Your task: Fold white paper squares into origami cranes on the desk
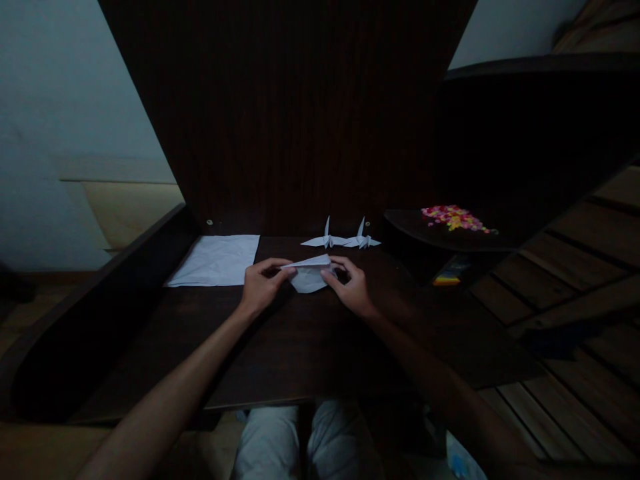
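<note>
Between my hands, just above the dark desk, is a partly folded sheet of white paper. My left hand pinches its left corner between thumb and fingers. On the other side, my right hand grips the right edge, thumb in front and fingers behind. A folded flap slants across the top of the paper, and the lower part hangs loose below it. Behind the hands, two folded paper cranes stand side by side against the back panel, touching or nearly so.
White paper sheets lie flat at the desk's back left. A small corner shelf on the right bears a pile of pink, red and yellow bits. Raised side panels bound the dark desk. The scene is dim.
</note>
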### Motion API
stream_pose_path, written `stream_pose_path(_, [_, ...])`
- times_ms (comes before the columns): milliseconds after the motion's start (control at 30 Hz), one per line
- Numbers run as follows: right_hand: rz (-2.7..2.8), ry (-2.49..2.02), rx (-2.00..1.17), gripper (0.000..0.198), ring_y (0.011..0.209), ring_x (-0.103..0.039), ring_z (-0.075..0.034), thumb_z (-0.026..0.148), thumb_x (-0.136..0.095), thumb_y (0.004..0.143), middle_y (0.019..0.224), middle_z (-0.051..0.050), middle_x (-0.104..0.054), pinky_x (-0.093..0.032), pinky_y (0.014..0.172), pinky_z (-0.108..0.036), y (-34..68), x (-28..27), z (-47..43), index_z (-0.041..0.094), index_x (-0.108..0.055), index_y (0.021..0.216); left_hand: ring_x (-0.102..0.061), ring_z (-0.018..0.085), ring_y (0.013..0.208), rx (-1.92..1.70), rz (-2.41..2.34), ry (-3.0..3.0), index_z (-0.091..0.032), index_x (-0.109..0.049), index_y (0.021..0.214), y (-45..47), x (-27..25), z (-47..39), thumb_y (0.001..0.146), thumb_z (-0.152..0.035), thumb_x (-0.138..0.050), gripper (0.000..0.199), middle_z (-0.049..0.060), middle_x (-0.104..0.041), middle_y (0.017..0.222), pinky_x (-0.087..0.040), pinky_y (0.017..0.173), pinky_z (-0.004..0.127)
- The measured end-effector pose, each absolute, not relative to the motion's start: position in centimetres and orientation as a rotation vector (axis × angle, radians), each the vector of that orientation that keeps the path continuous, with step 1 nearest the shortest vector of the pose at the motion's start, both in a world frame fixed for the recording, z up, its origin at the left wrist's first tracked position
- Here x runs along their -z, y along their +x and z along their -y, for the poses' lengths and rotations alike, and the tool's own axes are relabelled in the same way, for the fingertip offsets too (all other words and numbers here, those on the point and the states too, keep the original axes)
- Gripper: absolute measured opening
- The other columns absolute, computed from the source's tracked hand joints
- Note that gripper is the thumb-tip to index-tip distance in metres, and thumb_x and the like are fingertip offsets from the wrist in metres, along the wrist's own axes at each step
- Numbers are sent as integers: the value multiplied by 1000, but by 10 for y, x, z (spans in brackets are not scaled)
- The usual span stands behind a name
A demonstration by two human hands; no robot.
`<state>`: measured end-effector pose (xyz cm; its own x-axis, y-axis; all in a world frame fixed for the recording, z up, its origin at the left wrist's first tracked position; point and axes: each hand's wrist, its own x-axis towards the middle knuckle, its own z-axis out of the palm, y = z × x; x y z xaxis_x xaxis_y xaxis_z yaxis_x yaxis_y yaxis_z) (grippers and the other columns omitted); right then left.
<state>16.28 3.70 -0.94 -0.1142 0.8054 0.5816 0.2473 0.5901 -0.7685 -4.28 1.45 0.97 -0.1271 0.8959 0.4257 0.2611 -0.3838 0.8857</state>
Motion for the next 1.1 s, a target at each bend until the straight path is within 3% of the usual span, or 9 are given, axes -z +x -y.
stream_pose_path(200, [1525,-901,-864,26,82,-66,-20,42,-67,75,85,-5,-71,-52,71,-31,163,10,-44,18,-65,86,-68,23,75,-1470,-1218,1413,-13,-72,83,-45,-6,-22,59,-45,-79,40,8,-73,78,-54,68,33])
stream_pose_path(400, [1420,-941,-1035,28,67,-64,-18,43,-71,69,73,-3,-70,-48,58,-27,167,8,-46,17,-67,80,-68,25,78,-1439,-1192,1353,-13,-73,83,-46,-2,-25,61,-57,-74,50,9,-74,80,-53,71,35])
stream_pose_path(567, [1394,-946,-1329,26,56,-59,-14,41,-73,68,66,0,-67,-41,50,-23,168,1,-42,17,-68,77,-68,24,76,-1367,-1175,1384,-13,-72,92,-47,-2,-23,63,-53,-75,50,10,-74,81,-53,69,32])
stream_pose_path(767, [1363,-956,-1497,33,60,-59,-14,45,-72,67,71,-3,-69,-42,54,-24,164,-2,-39,14,-70,79,-66,20,70,-1200,-1148,1474,-13,-69,102,-46,-7,-18,68,-46,-73,48,6,-72,72,-52,64,29])
stream_pose_path(967, [1309,-969,-1499,35,58,-58,-13,47,-74,65,69,-2,-67,-41,53,-23,163,1,-42,15,-69,79,-67,21,75,-1051,-969,1405,-15,-63,115,-43,-7,-16,63,-38,-77,58,9,-72,96,-54,62,31])
stream_pose_path(1100, [1238,-969,-1565,39,56,-57,-13,53,-69,69,65,-1,-65,-40,51,-23,163,2,-43,15,-67,76,-68,22,79,-1048,-969,1361,-13,-68,108,-42,-5,-17,59,-32,-81,54,10,-72,98,-54,72,36])
